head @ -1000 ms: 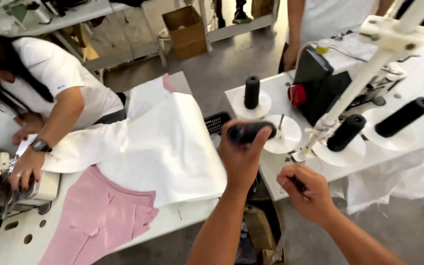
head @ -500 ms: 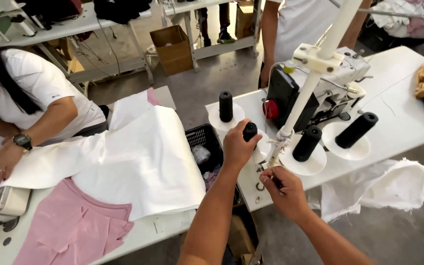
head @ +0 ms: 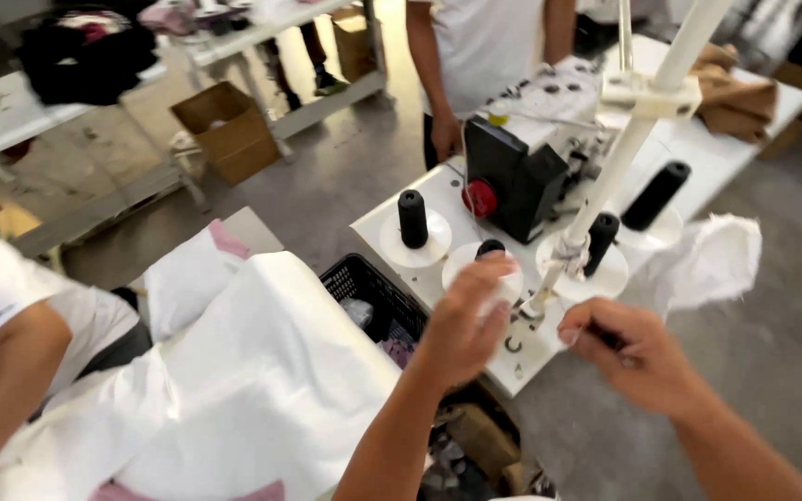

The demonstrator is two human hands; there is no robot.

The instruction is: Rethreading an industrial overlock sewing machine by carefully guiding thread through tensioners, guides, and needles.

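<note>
Spool [head: 490,248] now under left hand [head: 461,320] (touching)

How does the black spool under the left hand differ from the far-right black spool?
The near spool stands upright with the left hand over it, mostly hidden; the far-right spool leans over, untouched and in full view. It also looks longer. Both are black thread spools on white discs on the white table.

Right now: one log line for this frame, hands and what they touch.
left hand: on black thread spool, on white disc | right hand: pinching small dark item, unclear | nearby: white stand pole, sewing machine
</note>
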